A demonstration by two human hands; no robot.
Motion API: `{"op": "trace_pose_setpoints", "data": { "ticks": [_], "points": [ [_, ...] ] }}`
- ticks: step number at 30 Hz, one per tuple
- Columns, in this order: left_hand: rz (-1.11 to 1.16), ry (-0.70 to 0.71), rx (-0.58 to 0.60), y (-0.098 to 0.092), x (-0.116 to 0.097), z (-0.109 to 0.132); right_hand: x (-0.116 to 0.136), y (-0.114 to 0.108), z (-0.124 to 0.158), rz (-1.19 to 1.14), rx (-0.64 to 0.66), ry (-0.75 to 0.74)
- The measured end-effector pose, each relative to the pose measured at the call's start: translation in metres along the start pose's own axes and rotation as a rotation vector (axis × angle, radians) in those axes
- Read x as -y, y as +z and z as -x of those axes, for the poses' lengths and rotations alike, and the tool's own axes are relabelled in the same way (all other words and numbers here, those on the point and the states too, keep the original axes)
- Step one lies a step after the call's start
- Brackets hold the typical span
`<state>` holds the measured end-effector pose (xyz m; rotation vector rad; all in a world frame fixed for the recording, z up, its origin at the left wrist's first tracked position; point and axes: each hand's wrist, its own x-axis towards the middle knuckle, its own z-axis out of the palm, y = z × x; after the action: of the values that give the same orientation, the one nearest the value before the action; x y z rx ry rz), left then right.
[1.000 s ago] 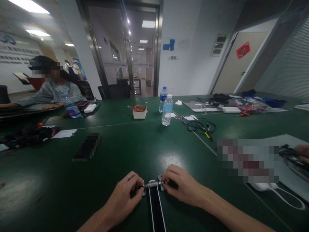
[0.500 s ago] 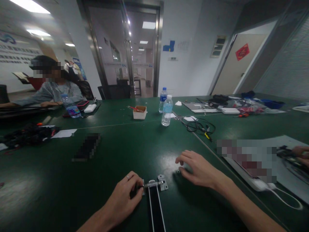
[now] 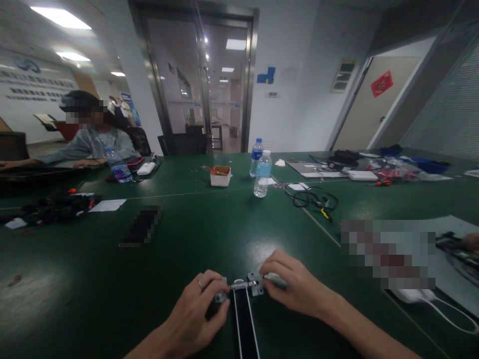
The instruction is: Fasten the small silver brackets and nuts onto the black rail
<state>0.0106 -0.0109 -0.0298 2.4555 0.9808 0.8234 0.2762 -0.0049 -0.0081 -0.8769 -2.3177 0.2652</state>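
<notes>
A long black strip with white edges (image 3: 245,324) runs toward me on the green table, with a thin metal rod (image 3: 239,285) across its far end. At the rod's right end sits a grey metal bracket (image 3: 256,284) with holes. My left hand (image 3: 196,311) is closed around a similar bracket (image 3: 220,297) at the left end, its fingers partly covering it. My right hand (image 3: 295,284) is beside the right bracket, thumb and fingers pinched together at its outer edge. Something small may be in that pinch, but I cannot make it out.
A phone (image 3: 141,227) lies to the left. Farther back are a small box (image 3: 220,177), two water bottles (image 3: 263,174) and black cables (image 3: 312,195). On the right are a grey board (image 3: 454,249) and a white charger (image 3: 407,294). A person (image 3: 97,134) sits at the far left.
My right hand has moved left and down from the table to the right bracket, its fingers closing. A small piece seen on the table beneath it no longer shows. My left hand stays at the left bracket.
</notes>
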Motion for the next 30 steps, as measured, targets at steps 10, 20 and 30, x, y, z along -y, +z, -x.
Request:
{"op": "trace_pose_setpoints", "data": {
  "ticks": [10,20,30],
  "points": [
    [0.081,0.266,0.016,-0.006,-0.004,0.000,0.039,0.042,-0.001,-0.070,-0.080,-0.176],
    [0.142,0.287,-0.117,0.007,0.008,-0.004,0.029,0.054,-0.008,0.031,-0.230,-0.249],
    [0.013,-0.248,-0.009,-0.004,0.002,-0.012,0.001,0.011,-0.004,0.036,0.048,0.052]
  ]
}}
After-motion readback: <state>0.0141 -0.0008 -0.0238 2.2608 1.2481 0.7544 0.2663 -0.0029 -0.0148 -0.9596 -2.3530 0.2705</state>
